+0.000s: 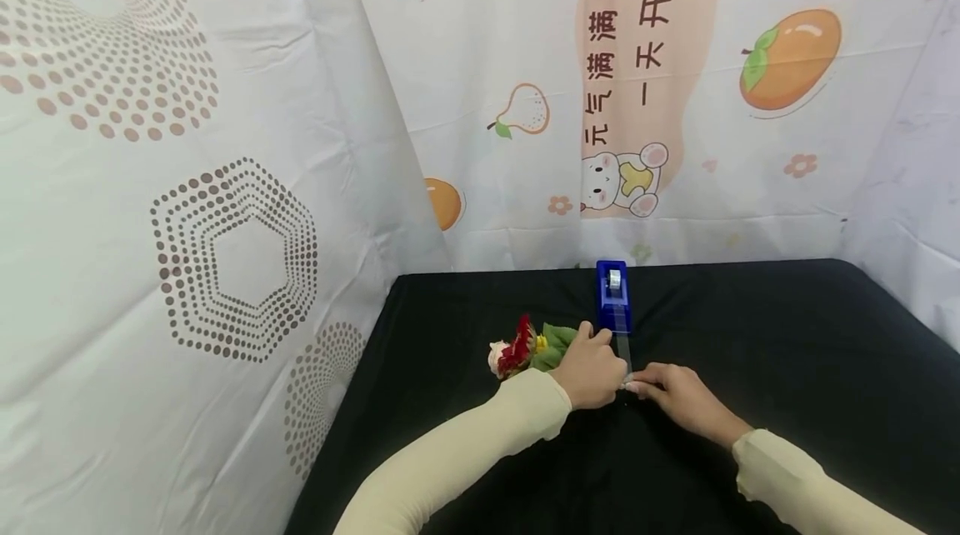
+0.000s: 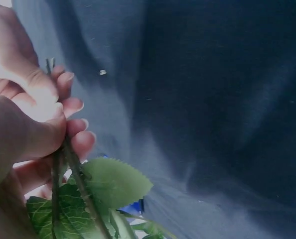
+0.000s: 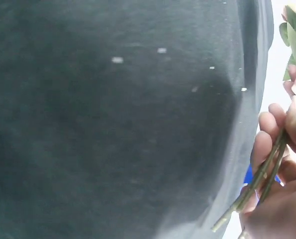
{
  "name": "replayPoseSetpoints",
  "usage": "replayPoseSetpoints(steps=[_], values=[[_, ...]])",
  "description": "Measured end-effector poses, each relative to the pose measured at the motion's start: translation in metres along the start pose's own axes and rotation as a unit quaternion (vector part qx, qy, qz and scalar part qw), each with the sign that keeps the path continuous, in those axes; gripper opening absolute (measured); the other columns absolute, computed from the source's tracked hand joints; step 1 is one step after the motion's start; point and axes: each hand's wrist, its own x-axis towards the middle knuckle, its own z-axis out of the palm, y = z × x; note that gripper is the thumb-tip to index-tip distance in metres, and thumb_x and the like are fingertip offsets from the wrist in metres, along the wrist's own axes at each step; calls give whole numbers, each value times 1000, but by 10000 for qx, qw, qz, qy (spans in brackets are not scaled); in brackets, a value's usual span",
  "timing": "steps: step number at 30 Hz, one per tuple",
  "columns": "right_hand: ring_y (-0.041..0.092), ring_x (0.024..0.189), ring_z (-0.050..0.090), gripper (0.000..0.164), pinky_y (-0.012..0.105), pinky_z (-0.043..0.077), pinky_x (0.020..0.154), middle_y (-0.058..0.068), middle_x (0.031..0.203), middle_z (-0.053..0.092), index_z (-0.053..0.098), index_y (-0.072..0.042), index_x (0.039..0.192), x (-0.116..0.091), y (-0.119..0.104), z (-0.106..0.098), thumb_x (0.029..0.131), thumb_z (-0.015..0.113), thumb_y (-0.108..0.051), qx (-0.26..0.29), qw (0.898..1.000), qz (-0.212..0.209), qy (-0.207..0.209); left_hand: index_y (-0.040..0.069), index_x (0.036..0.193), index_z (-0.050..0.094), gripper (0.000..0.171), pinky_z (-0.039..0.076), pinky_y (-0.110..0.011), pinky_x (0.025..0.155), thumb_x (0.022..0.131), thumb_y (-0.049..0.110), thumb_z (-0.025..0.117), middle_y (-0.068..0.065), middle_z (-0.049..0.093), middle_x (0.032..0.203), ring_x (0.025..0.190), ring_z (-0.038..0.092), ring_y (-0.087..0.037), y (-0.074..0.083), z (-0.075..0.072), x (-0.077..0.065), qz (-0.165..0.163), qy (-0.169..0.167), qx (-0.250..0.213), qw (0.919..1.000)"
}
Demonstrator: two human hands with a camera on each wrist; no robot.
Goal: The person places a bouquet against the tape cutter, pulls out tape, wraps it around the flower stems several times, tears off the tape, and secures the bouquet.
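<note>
In the head view my left hand (image 1: 592,368) grips a small bunch of flowers (image 1: 517,352), with red and pale blooms to the left and green leaves (image 2: 118,181). Two thin stems (image 2: 80,177) run between its thumb and fingers. Close beside it, my right hand (image 1: 678,397) pinches the stems near their cut ends, thumb against fingertips. A strip of clear tape (image 1: 623,352) stretches from a blue tape dispenser (image 1: 602,293) down to the fingertips of both hands. Where the tape meets the stems is hidden by the fingers.
A black cloth (image 1: 750,335) covers the table, with small white specks (image 3: 117,60) on it. The dispenser stands near the table's back edge. Printed white curtains (image 1: 510,43) hang behind and along the left side.
</note>
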Motion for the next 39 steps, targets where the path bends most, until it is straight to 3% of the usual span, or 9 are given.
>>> replayPoseSetpoints(steps=[5, 11, 16, 19, 23, 27, 30, 34, 39], values=[[1, 64, 47, 22, 28, 40, 65, -12, 72, 54, 69, -21, 89, -2, 2, 3, 98, 52, -32, -204, 9996, -145, -163, 35, 78, 60, 17, 26, -38, 89, 92, 44, 58, 15, 63, 77, 93, 40, -13, 5, 6, -1, 188, 56, 292, 9994], [-2, 67, 52, 13, 29, 44, 66, -15, 76, 60, 72, -17, 97, 3, 1, -1, 94, 59, -20, -330, 9994, -122, 1, 36, 74, 64, 31, 27, -39, 94, 98, 44, 46, 15, 64, 75, 103, 41, -16, 10, 7, -1, 604, 324, 1102, 9915], [-2, 71, 56, 13, 26, 48, 66, -16, 79, 65, 75, -13, 98, 4, 2, -1, 91, 64, -14, -276, 9996, -72, 30, 38, 79, 66, 27, 27, -39, 98, 97, 45, 48, 14, 64, 78, 107, 41, -17, 14, 7, -1, 739, 116, 1318, 9885], [-1, 69, 57, 12, 25, 48, 64, -16, 76, 65, 75, -14, 96, 4, 1, -1, 91, 65, -16, -165, 9998, -82, 113, 38, 81, 64, 19, 28, -37, 94, 94, 46, 54, 15, 63, 78, 102, 41, -15, 11, 5, 0, 509, -31, 958, 9941], [0, 66, 56, 9, 25, 47, 62, -15, 72, 63, 75, -17, 91, 7, 1, -2, 90, 66, -18, -78, 9994, -186, 281, 33, 73, 59, 22, 27, -34, 83, 90, 48, 59, 14, 58, 72, 88, 39, -12, -4, -1, 5, -35, -394, -182, 9991], [0, 65, 54, 8, 25, 46, 61, -16, 71, 62, 76, -16, 90, 7, 2, -2, 88, 68, -14, -161, 9983, -286, 473, 29, 65, 59, 35, 26, -31, 74, 91, 51, 56, 13, 54, 65, 77, 39, -12, -18, -6, 10, -545, -975, -1377, 9842], [-1, 65, 53, 9, 25, 47, 62, -17, 71, 61, 76, -16, 92, 6, 1, -2, 87, 69, -13, -208, 9978, -298, 551, 28, 62, 61, 37, 27, -30, 70, 91, 51, 56, 14, 54, 65, 74, 41, -12, -23, -7, 12, -757, -1307, -1869, 9707], [-2, 64, 51, 9, 26, 46, 63, -18, 69, 58, 76, -18, 91, 4, 0, -1, 87, 69, -14, -298, 9969, -362, 628, 30, 61, 63, 35, 28, -30, 71, 90, 50, 59, 17, 54, 65, 76, 42, -11, -22, -5, 11, -800, -1310, -2042, 9668], [-1, 63, 50, 8, 25, 44, 61, -17, 69, 57, 75, -18, 92, 4, 0, 1, 88, 68, -16, -186, 9981, -267, 527, 32, 58, 62, 35, 26, -32, 75, 89, 48, 62, 18, 52, 60, 77, 40, -11, -17, -1, 9, -550, -747, -1341, 9866]])
